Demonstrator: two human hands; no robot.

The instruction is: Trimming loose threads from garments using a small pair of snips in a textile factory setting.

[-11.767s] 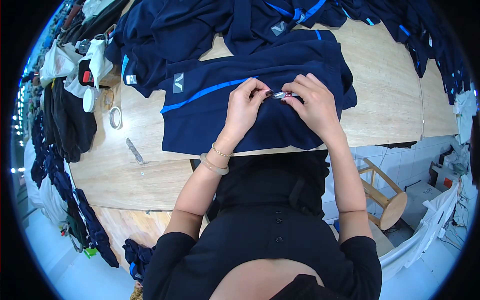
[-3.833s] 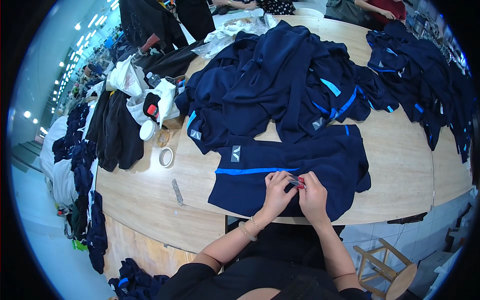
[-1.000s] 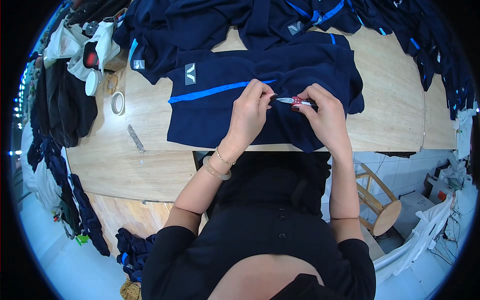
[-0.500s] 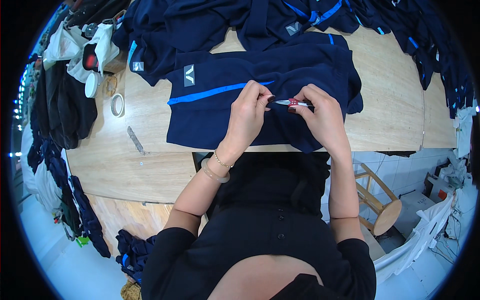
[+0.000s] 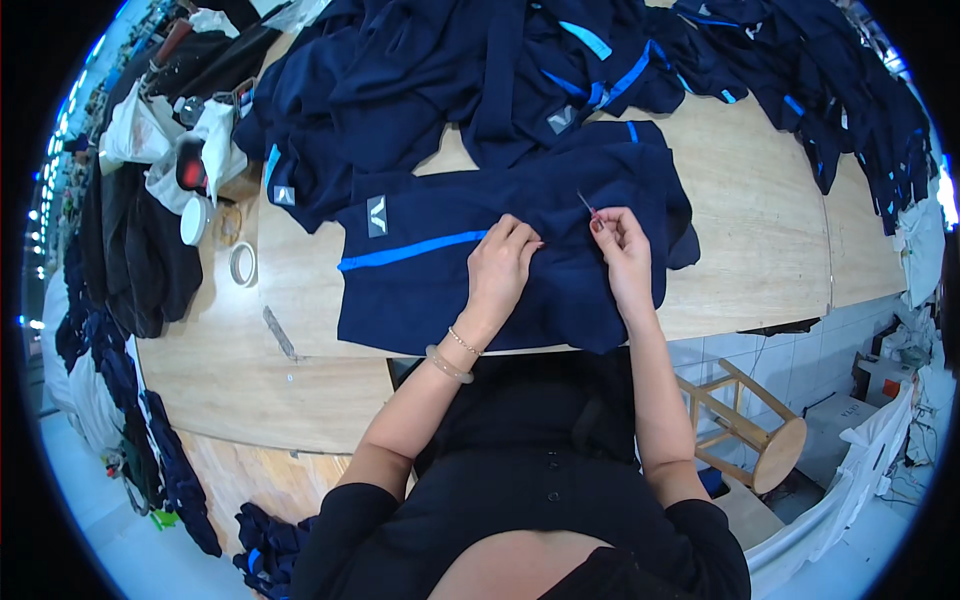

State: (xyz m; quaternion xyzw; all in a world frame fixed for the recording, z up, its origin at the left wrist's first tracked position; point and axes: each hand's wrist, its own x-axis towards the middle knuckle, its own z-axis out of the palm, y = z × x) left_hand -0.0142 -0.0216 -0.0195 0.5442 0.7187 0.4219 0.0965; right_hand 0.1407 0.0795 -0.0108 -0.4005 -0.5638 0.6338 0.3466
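A navy garment [image 5: 420,300] with a bright blue stripe and a silver patch lies spread in front of me on the wooden table. My left hand [image 5: 500,262] is over its middle at the end of the stripe, thumb and fingers pinched together; what they hold is too small to tell. To the right, my right hand [image 5: 625,252] is closed round a small pointed metal tool [image 5: 588,204] with a red part. Its thin tip points up and away from me, apart from my left hand. The fingers hide most of its handle.
More navy garments [image 5: 380,90] with blue trim are heaped along the table's far side. On the left are a roll of tape [image 5: 243,264], a white round lid [image 5: 195,221], plastic bags [image 5: 140,125] and dark cloth. A wooden stool [image 5: 778,455] stands below the right edge.
The tool's tip has left my left fingertips and swung from pointing left to pointing up and away. My hands have moved apart. The whole view has shifted, with the table lower in it.
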